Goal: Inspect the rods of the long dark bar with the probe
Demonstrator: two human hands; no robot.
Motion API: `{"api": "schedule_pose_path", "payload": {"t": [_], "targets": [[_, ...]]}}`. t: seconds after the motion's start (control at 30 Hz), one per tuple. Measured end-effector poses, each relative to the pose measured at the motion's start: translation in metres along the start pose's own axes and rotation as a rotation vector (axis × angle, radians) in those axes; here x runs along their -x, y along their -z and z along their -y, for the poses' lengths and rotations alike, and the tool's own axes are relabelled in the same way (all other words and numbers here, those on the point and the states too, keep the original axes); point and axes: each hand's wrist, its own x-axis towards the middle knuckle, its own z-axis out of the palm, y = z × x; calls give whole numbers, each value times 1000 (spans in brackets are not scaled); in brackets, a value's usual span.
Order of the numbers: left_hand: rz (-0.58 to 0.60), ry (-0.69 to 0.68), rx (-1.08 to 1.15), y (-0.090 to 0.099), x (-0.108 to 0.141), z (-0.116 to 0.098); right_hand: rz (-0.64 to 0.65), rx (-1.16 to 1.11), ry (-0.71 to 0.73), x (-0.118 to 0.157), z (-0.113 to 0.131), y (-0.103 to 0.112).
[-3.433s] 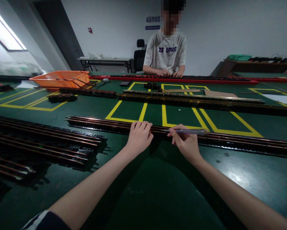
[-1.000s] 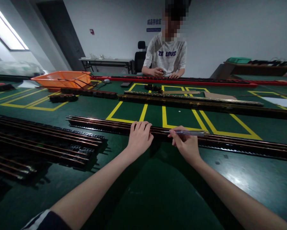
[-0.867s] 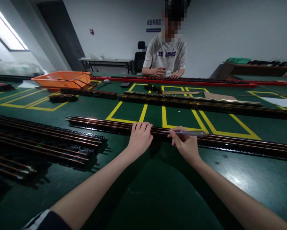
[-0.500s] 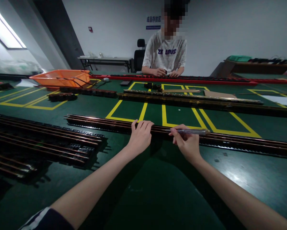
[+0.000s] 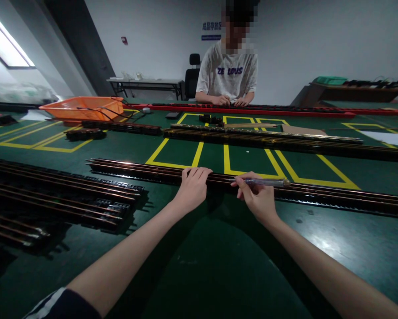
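A long black rail with copper-coloured rods (image 5: 318,195) lies across the green table in front of me. My left hand (image 5: 195,188) rests on it with the fingers curled over its far edge, closed round the rail. To the right, my right hand (image 5: 256,195) is closed on a screwdriver with a clear handle (image 5: 268,182). The tool lies almost level, its tip pointing left over the rods between my hands. Whether the tip touches the rail cannot be made out.
Several similar black rails (image 5: 59,195) lie at the left. Beyond my rail is another long rail (image 5: 252,138), with an orange basket (image 5: 86,108) at the back left. Across the table a person (image 5: 228,73) works at a red strip (image 5: 338,114).
The whole view has shifted very slightly. Both hands keep nearly the same places on the rail, and the screwdriver is still in my right hand.
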Motion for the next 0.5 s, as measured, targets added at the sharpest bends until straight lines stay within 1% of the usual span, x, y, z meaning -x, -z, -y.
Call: {"api": "schedule_pose_path", "payload": {"t": [0.23,0.4,0.5], "targets": [[11,24,40,3,-1,-3,13,-3,-4,1,-2,0],[-21,11,-14,0,-2,-2,6,-8,-19,0,1,0],[-20,9,-32,-1,-2,-1,-6,-21,-24,-1,2,-1]]}}
